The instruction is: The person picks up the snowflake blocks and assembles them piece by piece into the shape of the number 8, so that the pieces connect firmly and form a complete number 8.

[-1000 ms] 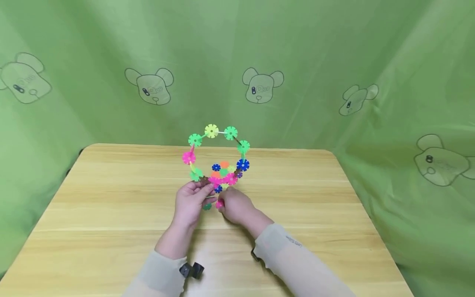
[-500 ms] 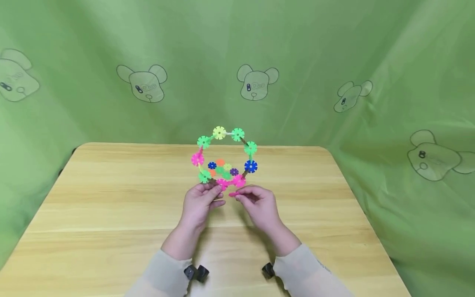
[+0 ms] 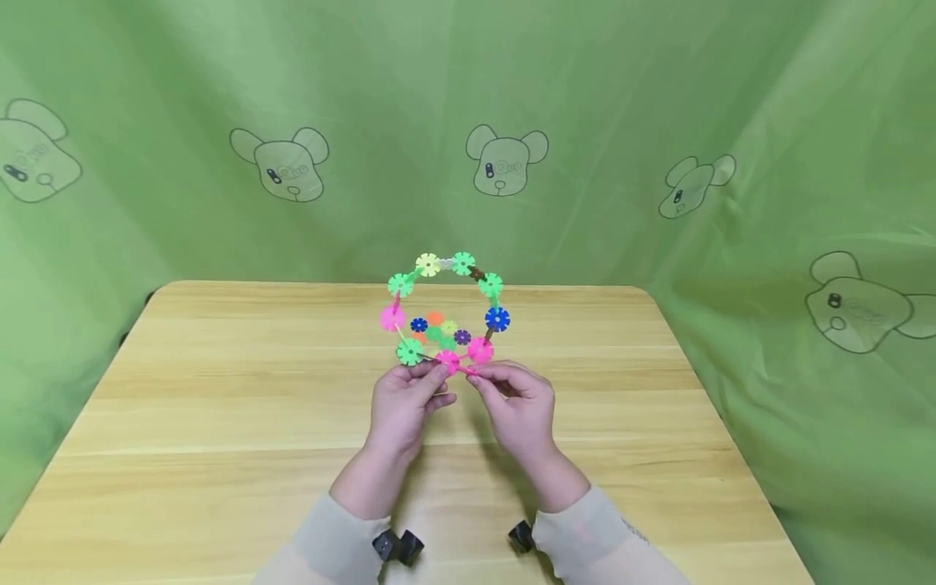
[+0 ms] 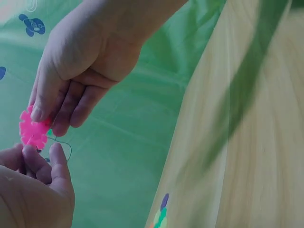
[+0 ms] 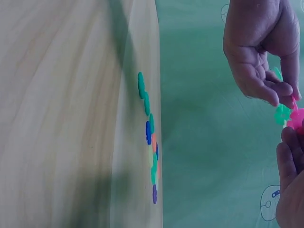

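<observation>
Left hand (image 3: 402,406): near side of snowflake-disc ring (image 3: 410,352) was pinched above table (image 3: 219,406), apparently for steadying. Loose discs (image 3: 435,333) were scattered farther off. Right hand (image 3: 521,406): pink snowflake disc (image 3: 465,370) was pinched against ring, apparently for slot alignment.

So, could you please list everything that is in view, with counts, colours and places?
Ring: one, of notched discs, mainly green, pink, blue, yellow and brown, held up over the table
Pink disc: one, pink, at the ring's bottom; whether joined to it is unclear
Loose discs: several, overlapping, orange, green, blue, yellow and purple, on the table
Table: one, light wood, under the hands
Curtain: apparently one, green, behind and beside the table
Bear prints: five in the head view, dark outlines, on the curtain
Wrist cameras: two, black, at the sleeves
Sleeves: two, pale grey-beige, on the forearms
Left hand: one, bare, pinching the ring's bottom
Right hand: one, bare, pinching the pink disc
</observation>
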A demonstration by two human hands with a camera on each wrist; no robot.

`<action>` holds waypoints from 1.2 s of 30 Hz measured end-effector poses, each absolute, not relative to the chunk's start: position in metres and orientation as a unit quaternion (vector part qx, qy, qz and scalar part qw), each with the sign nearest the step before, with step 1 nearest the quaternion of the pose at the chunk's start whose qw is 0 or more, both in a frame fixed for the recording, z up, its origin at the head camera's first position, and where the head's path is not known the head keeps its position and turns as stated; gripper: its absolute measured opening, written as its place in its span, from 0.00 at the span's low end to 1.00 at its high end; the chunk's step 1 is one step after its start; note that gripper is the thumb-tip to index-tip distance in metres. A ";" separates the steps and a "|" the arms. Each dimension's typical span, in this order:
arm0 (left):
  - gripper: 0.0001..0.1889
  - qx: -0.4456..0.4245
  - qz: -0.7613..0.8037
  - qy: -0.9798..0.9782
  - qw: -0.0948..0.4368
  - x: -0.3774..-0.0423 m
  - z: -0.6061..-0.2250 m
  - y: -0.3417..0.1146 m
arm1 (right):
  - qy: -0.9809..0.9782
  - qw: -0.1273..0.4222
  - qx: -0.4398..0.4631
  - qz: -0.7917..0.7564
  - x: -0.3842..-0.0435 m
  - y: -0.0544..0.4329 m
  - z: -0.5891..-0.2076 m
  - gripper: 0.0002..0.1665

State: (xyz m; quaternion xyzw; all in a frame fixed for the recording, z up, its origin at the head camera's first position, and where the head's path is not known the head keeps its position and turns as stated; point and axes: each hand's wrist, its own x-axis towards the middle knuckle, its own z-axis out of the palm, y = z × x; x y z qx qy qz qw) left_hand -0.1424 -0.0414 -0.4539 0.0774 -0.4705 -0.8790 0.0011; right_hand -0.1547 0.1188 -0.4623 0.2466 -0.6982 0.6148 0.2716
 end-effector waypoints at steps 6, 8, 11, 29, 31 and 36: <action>0.04 0.082 -0.878 -0.471 -0.007 -0.141 -0.455 -0.040 | -0.680 0.276 0.258 0.628 -0.155 0.114 -0.463 0.07; 0.05 0.087 -0.878 -0.471 -0.012 -0.140 -0.455 -0.041 | -0.674 0.267 0.258 0.639 -0.155 0.113 -0.464 0.06; 0.07 0.087 -0.879 -0.469 -0.022 -0.138 -0.451 -0.042 | -0.671 0.254 0.258 0.647 -0.155 0.112 -0.465 0.07; 0.05 -0.141 -0.606 -0.773 0.121 -0.125 -0.433 -0.064 | -0.702 0.283 0.345 0.555 -0.174 0.147 -0.447 0.14; 0.08 -0.176 -0.533 -0.804 0.196 -0.129 -0.426 -0.066 | -0.716 0.270 0.366 0.530 -0.176 0.150 -0.445 0.16; 0.20 -0.193 -0.393 -0.892 0.109 -0.137 -0.418 -0.064 | -0.734 0.225 0.393 0.507 -0.175 0.147 -0.445 0.16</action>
